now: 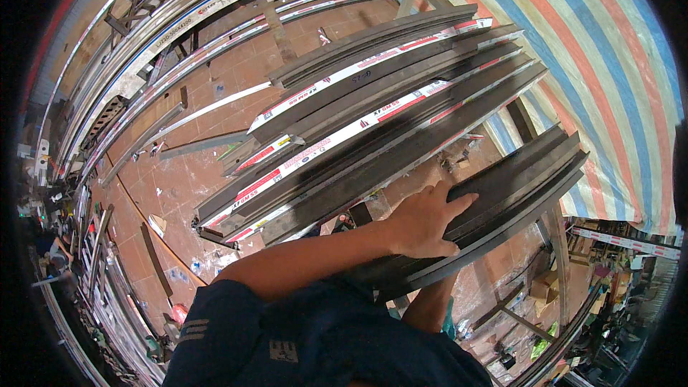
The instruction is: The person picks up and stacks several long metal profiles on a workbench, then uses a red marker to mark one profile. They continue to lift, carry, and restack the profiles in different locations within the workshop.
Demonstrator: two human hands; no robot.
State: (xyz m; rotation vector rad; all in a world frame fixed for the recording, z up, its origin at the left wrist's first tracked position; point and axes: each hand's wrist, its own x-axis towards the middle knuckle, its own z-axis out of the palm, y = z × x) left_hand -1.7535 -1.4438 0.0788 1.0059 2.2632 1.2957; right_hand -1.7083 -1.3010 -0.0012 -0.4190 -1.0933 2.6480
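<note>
A reddish tiled floor [240, 68] lies below, with a striped tarp [609, 64] at the far right. My left hand [423, 226] rests, fingers spread wide, on dark metal profiles [519, 179] at the near right; my right hand is hidden behind them, so I cannot tell its grip. Farther left lie label-striped profiles [344, 131].

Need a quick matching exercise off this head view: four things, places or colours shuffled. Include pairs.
Column one
1. left hand
2. tarp
3. cardboard box
4. left sleeve

Column two
A. brown, toward the lower right of the picture
B. dark, with short pale bars
C. on the dark profiles
D. striped in blue, orange and white

Pairs: 1-C, 2-D, 3-A, 4-B
</note>
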